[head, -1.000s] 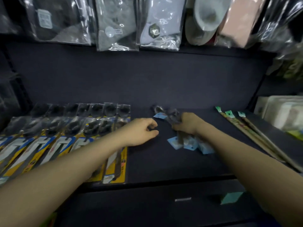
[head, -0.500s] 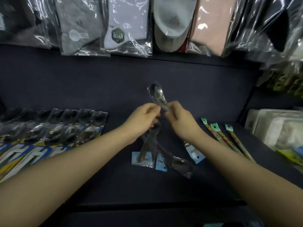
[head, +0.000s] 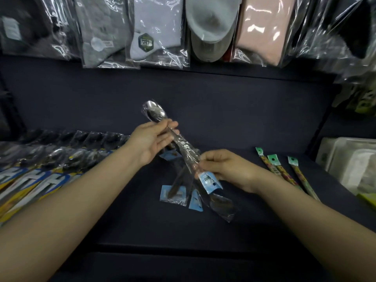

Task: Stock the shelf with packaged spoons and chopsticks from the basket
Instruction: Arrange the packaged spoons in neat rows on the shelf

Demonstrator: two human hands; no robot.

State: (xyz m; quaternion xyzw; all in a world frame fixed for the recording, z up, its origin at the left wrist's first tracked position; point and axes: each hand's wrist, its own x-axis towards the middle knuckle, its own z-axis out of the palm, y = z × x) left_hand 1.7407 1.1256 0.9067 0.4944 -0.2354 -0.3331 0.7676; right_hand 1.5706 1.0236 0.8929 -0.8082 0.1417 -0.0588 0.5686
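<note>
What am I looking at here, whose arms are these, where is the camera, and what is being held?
There is no machine: a person wears a camera on the head, looking down at their own arms. The left hand and right hand together hold one packaged spoon above a dark shelf, bowl end up and away, blue label end near the right hand. Beneath it more packaged spoons with blue labels lie loosely crossed. To the right lie packaged chopsticks with green tops; to the left, a row of yellow-and-blue carded packs. Bagged socks hang above.
</note>
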